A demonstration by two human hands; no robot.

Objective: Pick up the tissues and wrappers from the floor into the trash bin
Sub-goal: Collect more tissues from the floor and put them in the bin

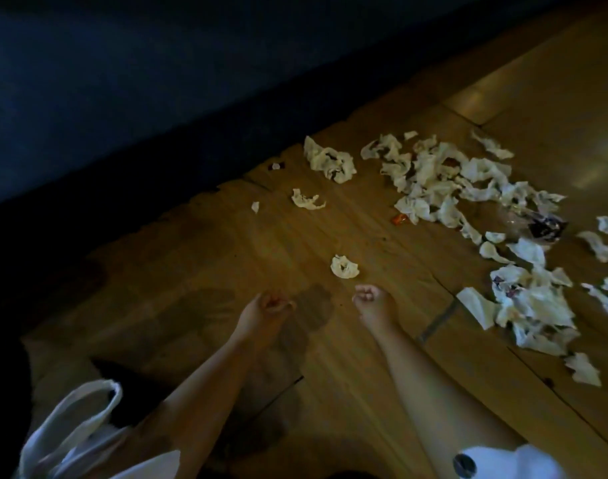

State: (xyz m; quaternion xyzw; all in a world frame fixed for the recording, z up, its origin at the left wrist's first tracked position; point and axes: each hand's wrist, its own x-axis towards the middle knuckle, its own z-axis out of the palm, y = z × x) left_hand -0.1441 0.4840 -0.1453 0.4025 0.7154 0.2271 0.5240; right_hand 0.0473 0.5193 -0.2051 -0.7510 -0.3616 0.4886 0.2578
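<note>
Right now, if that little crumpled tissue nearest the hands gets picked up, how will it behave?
The tissue looks thin and crumpled, so it is probably light and floppy and should squash in a grip. Lying loose on the smooth wooden floor, it would likely slide when pushed rather than roll.

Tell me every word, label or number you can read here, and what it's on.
No text here can be read.
Dark wrapper: some print shows, too blurred to read.
Orange wrapper: too small to read.
Round dark patch on white cloth at the bottom edge: blurred, no letters legible.
</note>
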